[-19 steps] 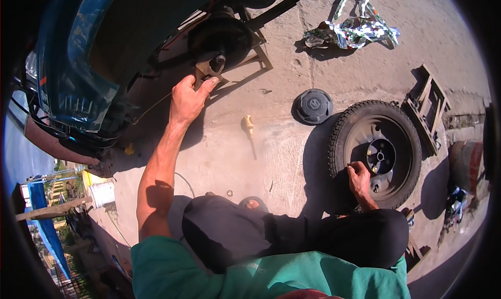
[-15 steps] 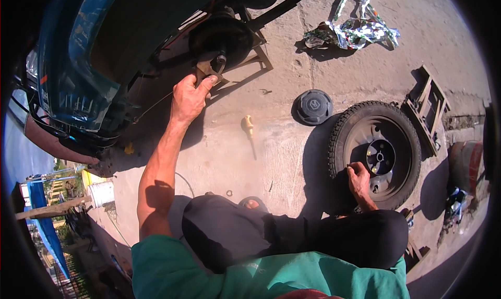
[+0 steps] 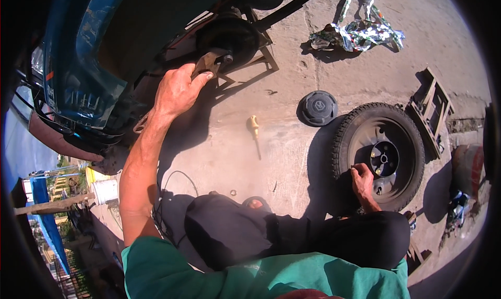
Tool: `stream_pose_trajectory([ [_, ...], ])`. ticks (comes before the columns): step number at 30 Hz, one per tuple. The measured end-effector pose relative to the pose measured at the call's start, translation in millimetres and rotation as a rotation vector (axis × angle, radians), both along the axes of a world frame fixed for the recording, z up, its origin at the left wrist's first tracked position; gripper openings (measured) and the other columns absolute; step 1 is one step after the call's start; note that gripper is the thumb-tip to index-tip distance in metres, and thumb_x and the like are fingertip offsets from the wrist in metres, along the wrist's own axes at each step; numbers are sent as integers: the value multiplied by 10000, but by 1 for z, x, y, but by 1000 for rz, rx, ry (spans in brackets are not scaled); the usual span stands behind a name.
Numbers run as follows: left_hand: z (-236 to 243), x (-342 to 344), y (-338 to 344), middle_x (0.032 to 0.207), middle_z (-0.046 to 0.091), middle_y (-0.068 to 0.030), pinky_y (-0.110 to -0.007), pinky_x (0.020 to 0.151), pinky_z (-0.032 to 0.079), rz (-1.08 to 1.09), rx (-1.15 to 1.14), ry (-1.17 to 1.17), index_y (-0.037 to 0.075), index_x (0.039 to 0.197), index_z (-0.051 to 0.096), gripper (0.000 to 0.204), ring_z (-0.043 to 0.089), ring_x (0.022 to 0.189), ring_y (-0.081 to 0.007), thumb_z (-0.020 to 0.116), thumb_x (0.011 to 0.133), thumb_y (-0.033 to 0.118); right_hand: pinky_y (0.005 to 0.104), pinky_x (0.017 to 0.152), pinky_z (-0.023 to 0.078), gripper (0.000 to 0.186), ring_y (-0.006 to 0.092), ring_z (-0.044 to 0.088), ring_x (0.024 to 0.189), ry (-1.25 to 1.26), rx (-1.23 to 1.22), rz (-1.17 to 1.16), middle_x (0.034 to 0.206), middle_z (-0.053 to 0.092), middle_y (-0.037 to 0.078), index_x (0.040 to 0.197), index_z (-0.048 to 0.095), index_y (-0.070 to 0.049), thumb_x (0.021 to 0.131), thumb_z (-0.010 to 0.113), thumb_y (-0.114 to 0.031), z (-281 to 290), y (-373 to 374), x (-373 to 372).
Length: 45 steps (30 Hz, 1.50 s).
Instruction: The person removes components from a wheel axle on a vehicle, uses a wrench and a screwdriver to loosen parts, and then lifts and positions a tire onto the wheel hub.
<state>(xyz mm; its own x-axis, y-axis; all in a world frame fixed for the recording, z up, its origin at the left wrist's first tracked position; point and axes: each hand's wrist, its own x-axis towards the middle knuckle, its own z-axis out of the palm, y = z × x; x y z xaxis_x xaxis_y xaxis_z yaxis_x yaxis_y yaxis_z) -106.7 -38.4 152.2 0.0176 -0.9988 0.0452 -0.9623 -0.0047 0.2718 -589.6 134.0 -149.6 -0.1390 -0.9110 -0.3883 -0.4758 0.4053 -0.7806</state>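
Note:
My left hand (image 3: 176,92) is stretched forward, its thumb and fingers pinching a flat brown piece (image 3: 207,63) whose exact kind I cannot make out. That piece is up against the stub at the middle of a dark round hub (image 3: 232,38) under the blue vehicle body (image 3: 86,54). On the right a wheel with a knobby tyre (image 3: 344,137) lies flat. My right hand (image 3: 362,183) is over its rim, fingers curled in; anything between them is hidden.
A yellow-handled screwdriver (image 3: 253,126) and a round black cap (image 3: 318,108) lie on the concrete. Crumpled shiny foil (image 3: 360,36) is at the far right. Beyond the wheel is a wooden frame (image 3: 432,111). A thin cable (image 3: 182,175) loops by my left knee.
My left hand and forearm have shifted a little left and back with the brown piece, which has turned against the stub. My right hand stays at the wheel.

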Motion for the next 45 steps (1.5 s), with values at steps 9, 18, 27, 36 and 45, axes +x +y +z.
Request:
stream_pose_trajectory([
  [9, -24, 1, 12, 646, 628, -37, -324, 553, 461, 132, 35, 225, -6, 919, 683, 419, 560, 580, -110, 704, 964, 410, 351, 805, 533, 244, 240, 692, 840, 19, -16, 22, 901, 730, 143, 1033, 705, 22, 908, 661, -183, 7, -3, 5],
  [18, -85, -2, 17, 753, 707, -65, -234, 538, 475, 189, 42, 563, -3, 965, 660, 334, 595, 560, -71, 699, 998, 327, 347, 772, 530, 234, 225, 681, 800, 13, -10, -20, 861, 722, 144, 1026, 705, 13, 907, 672, -186, 27, -6, 6],
  [27, -118, -20, 10, 876, 730, -115, -259, 570, 512, 175, -81, 1040, -8, 984, 637, 322, 621, 616, -109, 719, 993, 303, 332, 779, 527, 246, 203, 673, 802, 4, 19, -40, 871, 723, 137, 1041, 703, 13, 912, 662, -192, 28, -9, 5],
  [36, -105, -12, 2, 841, 730, -104, -239, 555, 473, 124, -16, 917, -6, 1008, 671, 300, 602, 606, -95, 695, 1010, 293, 333, 787, 527, 242, 204, 675, 812, -14, 12, -23, 869, 718, 133, 1044, 701, 13, 915, 660, -188, 25, -11, 4],
  [45, -102, -11, 9, 888, 734, -119, -230, 563, 472, 106, -31, 918, -2, 1045, 622, 278, 590, 617, -89, 683, 1019, 269, 334, 792, 527, 241, 206, 680, 825, -9, 24, -29, 880, 722, 130, 1043, 703, 9, 915, 662, -190, 24, -11, 5],
])
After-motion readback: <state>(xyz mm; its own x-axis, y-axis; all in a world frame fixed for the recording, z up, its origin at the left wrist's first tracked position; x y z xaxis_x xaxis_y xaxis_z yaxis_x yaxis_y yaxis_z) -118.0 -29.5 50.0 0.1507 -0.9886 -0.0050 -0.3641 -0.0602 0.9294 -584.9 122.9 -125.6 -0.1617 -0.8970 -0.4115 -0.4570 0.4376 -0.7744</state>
